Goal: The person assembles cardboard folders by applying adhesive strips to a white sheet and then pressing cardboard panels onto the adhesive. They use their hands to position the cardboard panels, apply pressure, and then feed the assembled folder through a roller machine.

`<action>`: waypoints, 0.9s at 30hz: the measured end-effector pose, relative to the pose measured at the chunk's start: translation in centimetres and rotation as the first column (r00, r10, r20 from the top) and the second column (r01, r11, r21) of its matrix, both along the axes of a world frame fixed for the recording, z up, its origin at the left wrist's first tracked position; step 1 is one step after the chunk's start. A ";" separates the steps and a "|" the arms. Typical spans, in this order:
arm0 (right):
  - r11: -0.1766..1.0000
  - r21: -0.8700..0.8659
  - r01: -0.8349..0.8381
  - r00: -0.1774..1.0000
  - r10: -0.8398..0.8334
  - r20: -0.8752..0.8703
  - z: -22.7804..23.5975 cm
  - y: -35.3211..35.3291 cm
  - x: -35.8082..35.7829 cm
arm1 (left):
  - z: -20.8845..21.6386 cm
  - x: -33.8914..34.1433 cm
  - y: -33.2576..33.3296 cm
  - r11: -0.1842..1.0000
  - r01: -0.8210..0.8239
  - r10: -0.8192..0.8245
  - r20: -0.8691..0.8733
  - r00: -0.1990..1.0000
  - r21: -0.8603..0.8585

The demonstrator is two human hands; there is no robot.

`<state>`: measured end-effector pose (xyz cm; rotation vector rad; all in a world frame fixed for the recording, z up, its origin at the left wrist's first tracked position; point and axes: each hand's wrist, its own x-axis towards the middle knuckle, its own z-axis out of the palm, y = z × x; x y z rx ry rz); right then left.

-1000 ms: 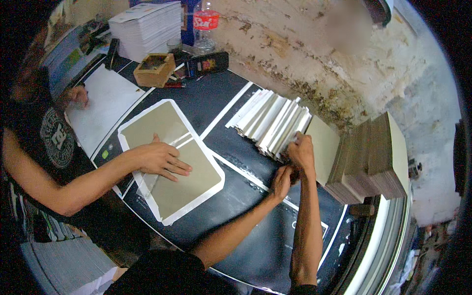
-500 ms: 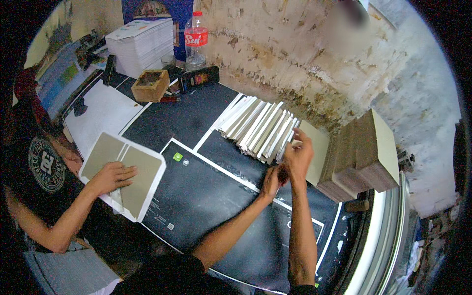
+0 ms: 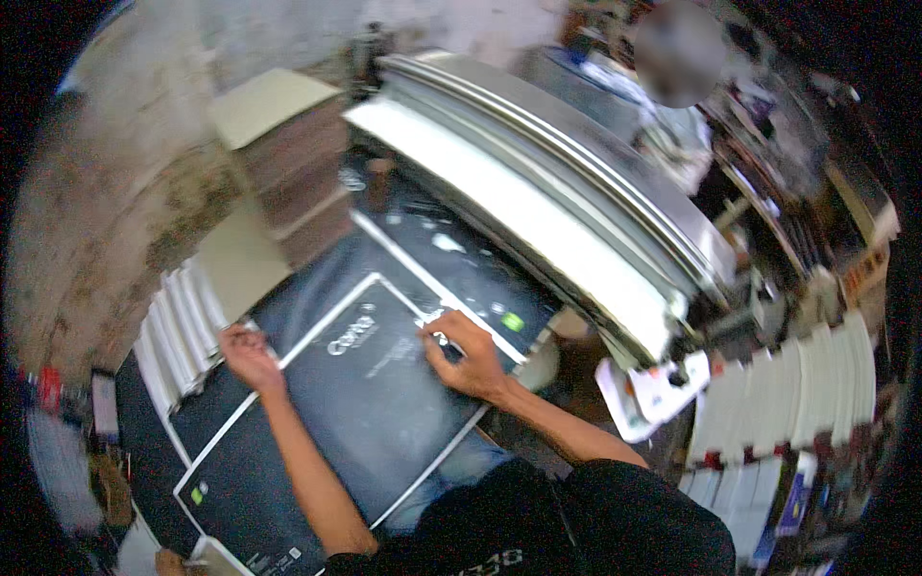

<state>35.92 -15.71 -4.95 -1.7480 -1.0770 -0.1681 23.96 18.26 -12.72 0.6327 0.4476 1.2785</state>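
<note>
My left hand (image 3: 252, 357) is beside the right end of a row of thin white and grey board strips (image 3: 182, 331), its fingers curled inward. Blur hides what lies in that hand. My right hand (image 3: 468, 357) is over the black printed sheet (image 3: 355, 413), near a corner of its white border. Its fingers are bent, with a gap between thumb and forefinger, and nothing shows in them. Both forearms reach over the sheet from the lower edge.
A tall stack of grey boards (image 3: 293, 182) stands behind the strips. A long metal-and-white machine (image 3: 538, 182) borders the table's far right. At right are piled book blocks (image 3: 788, 394) and a white card piece (image 3: 645, 396). Another person's hand (image 3: 171, 563) shows at bottom left.
The view has swung to the right. My right hand has left the strips and moved right over the black sheet. My left hand remains near the strips.
</note>
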 end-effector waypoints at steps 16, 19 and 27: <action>0.337 -0.609 0.718 0.492 -0.865 0.102 -14.6 -47.6 4.9 | -0.9 -0.8 0.2 0.992 0.088 -0.069 -0.185 0.980 0.096; 0.331 -0.773 0.541 0.617 -0.781 0.097 -14.9 -45.3 6.5 | -1.1 -2.4 1.9 0.979 -0.018 0.075 -0.278 0.958 0.205; 0.447 -0.687 0.573 0.626 -0.780 0.014 -18.1 -51.7 5.6 | 1.6 0.5 -3.3 0.973 0.034 0.044 -0.332 0.942 0.226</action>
